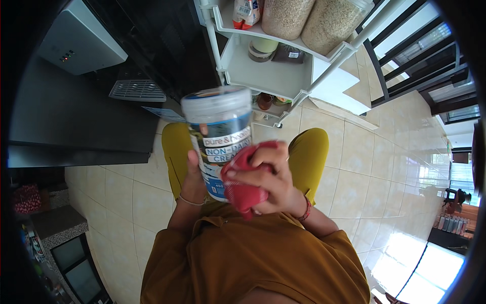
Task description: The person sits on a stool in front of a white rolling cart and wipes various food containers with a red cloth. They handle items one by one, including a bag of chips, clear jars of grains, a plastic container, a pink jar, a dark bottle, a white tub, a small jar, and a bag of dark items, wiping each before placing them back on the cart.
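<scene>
A clear plastic jar with a printed label (224, 136) and a whitish screw lid is held up, slightly tilted, before my body. My left hand (193, 178) grips its left side near the base, with most of the fingers hidden behind it. In my right hand (271, 174) is a bunched red cloth (246, 186), pressed against or very close to the jar's lower right side. The jar's lid is blurred. What the jar holds cannot be told.
Ahead stands a white tiered shelf rack (265, 78) with large jars of grain (287, 19), a packet and small containers. A dark appliance (83, 114) is on the left. Dark railings (414, 49) rise at the upper right. Tiled floor (353, 152) surrounds my knees.
</scene>
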Action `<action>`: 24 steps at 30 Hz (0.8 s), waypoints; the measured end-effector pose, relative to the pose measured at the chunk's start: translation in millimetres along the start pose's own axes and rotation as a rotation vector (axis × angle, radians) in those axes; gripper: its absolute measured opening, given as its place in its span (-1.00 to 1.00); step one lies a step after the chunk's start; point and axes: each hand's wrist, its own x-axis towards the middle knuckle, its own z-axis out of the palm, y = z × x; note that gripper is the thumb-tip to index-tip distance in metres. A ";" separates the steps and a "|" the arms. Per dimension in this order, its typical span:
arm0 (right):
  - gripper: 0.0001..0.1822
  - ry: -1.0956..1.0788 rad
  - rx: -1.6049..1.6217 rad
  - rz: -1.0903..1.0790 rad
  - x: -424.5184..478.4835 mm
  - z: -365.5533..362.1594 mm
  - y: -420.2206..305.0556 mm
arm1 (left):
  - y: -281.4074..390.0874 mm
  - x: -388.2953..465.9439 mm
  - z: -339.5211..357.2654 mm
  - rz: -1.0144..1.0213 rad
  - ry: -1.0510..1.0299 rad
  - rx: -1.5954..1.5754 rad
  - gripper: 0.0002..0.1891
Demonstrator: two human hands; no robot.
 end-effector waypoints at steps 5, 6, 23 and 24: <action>-0.51 0.155 -0.040 0.158 12.0 -9.7 4.6 | 4.5 -2.8 6.2 -0.133 0.038 0.227 0.09; -0.51 0.122 -0.049 0.134 11.8 -9.4 4.2 | 1.7 -5.4 7.6 -0.083 0.014 0.285 0.11; -0.52 0.158 -0.162 -0.015 9.7 4.8 2.4 | 11.7 -6.0 8.0 -0.046 -0.028 0.378 0.06; -0.53 0.223 -0.098 0.037 8.0 7.7 4.4 | 12.2 -3.2 10.4 -0.024 -0.051 0.392 0.05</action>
